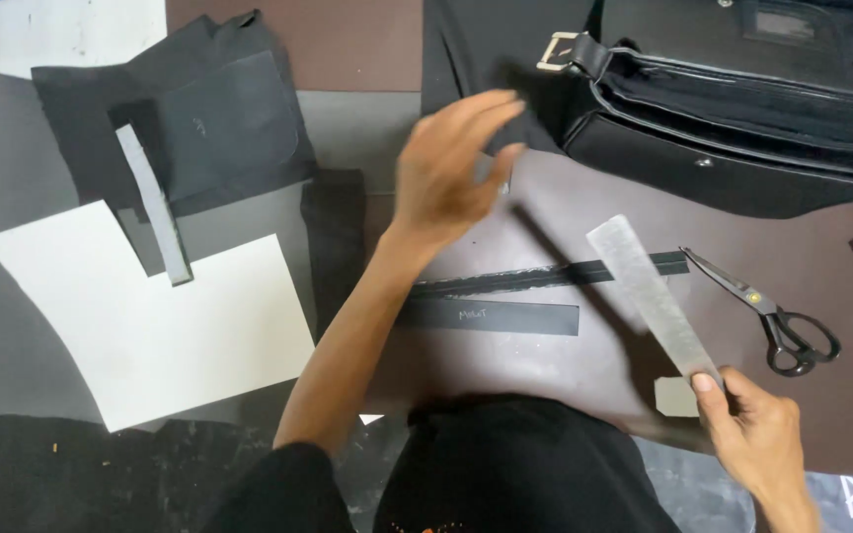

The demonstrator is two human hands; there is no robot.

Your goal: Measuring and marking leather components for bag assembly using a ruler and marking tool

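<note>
My right hand (pixel 757 429) grips the near end of a long grey strip (pixel 652 296) that angles up and to the left above the brown work surface (pixel 565 365). My left hand (pixel 451 163) hovers over the middle of the surface, fingers together and pointing up-right, with a small pale thing barely showing at its fingertips. Below it lie a black strip with a glossy edge (pixel 545 277) and a flat black strip bearing a chalk mark (pixel 491 316).
Black scissors (pixel 777 316) lie to the right. A black leather bag (pixel 733 109) with a buckle sits at the top right. A white card sheet (pixel 150 316), a grey strip (pixel 155 205) and dark fabric pieces (pixel 199 109) lie on the left. A small beige tag (pixel 675 397) rests near my right hand.
</note>
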